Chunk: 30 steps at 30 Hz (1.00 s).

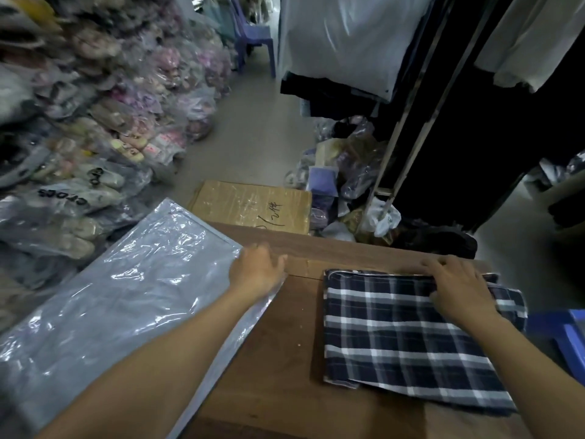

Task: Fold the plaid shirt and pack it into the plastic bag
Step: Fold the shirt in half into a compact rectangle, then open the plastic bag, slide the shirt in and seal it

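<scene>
Navy, white and grey plaid: the shirt (411,337) lies folded into a flat rectangle on the right half of the wooden table (285,359), its long sides running away from the person. A loose layer of the same cloth sticks out past the far right corner.

The right hand (459,286) rests palm down on the shirt's far edge, fingers spread and curled over the fold; it presses the cloth rather than pinching it, as far as the angle shows.

The bag (110,296), clear and glossy over a pale grey backing, lies flat on the left, hanging past the table's left side. Shirt and bag are apart, with bare wood between them. The left hand (256,270) sits at the bag's far right corner, fingers bent down onto the plastic and thumb stretched toward the table; whether it pinches the edge or only presses it is hard to tell, as the hand is slightly blurred.

Beyond the table's far edge stands a taped cardboard box (253,205) with handwriting on top. Bagged shoes (95,137) are heaped along the left of the aisle, dark garments (474,137) hang on the right, and a blue plastic chair (253,36) stands far back.
</scene>
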{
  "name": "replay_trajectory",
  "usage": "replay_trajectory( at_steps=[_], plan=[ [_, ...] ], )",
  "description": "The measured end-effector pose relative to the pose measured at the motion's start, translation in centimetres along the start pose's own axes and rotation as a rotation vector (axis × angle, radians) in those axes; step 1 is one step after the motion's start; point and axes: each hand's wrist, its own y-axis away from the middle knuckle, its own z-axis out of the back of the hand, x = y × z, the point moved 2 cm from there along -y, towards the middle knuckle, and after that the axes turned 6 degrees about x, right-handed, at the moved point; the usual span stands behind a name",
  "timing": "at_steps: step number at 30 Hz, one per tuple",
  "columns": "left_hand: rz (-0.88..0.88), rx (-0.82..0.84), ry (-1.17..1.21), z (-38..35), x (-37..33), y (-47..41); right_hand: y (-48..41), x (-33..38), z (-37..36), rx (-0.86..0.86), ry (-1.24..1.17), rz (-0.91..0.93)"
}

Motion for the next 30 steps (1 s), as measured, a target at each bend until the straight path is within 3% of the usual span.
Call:
replay_trajectory(
  at_steps=[3,6,9,20,25,30],
  plan=[
    [0.131,-0.145,-0.107,1.5,3.8,-2.9,0.7,2.0,0.9,-0.096,-0.086,0.085],
    [0.354,-0.047,-0.031,1.3,6.5,-4.6,1.4,5.2,1.2,-0.123,-0.158,0.21],
    [0.399,0.003,0.075,0.0,7.6,-5.2,2.1,8.7,1.2,-0.122,-0.212,0.334],
    [-0.002,-0.089,0.166,-2.9,8.4,-2.3,1.2,20.0,1.3,0.027,-0.699,0.527],
    [-0.174,-0.096,0.408,-2.8,7.8,-0.2,0.7,24.0,1.3,0.139,-0.908,0.428],
    [-0.249,-0.043,0.544,-1.0,6.0,1.6,-0.6,25.1,0.3,0.226,-1.085,0.157]
  ],
)
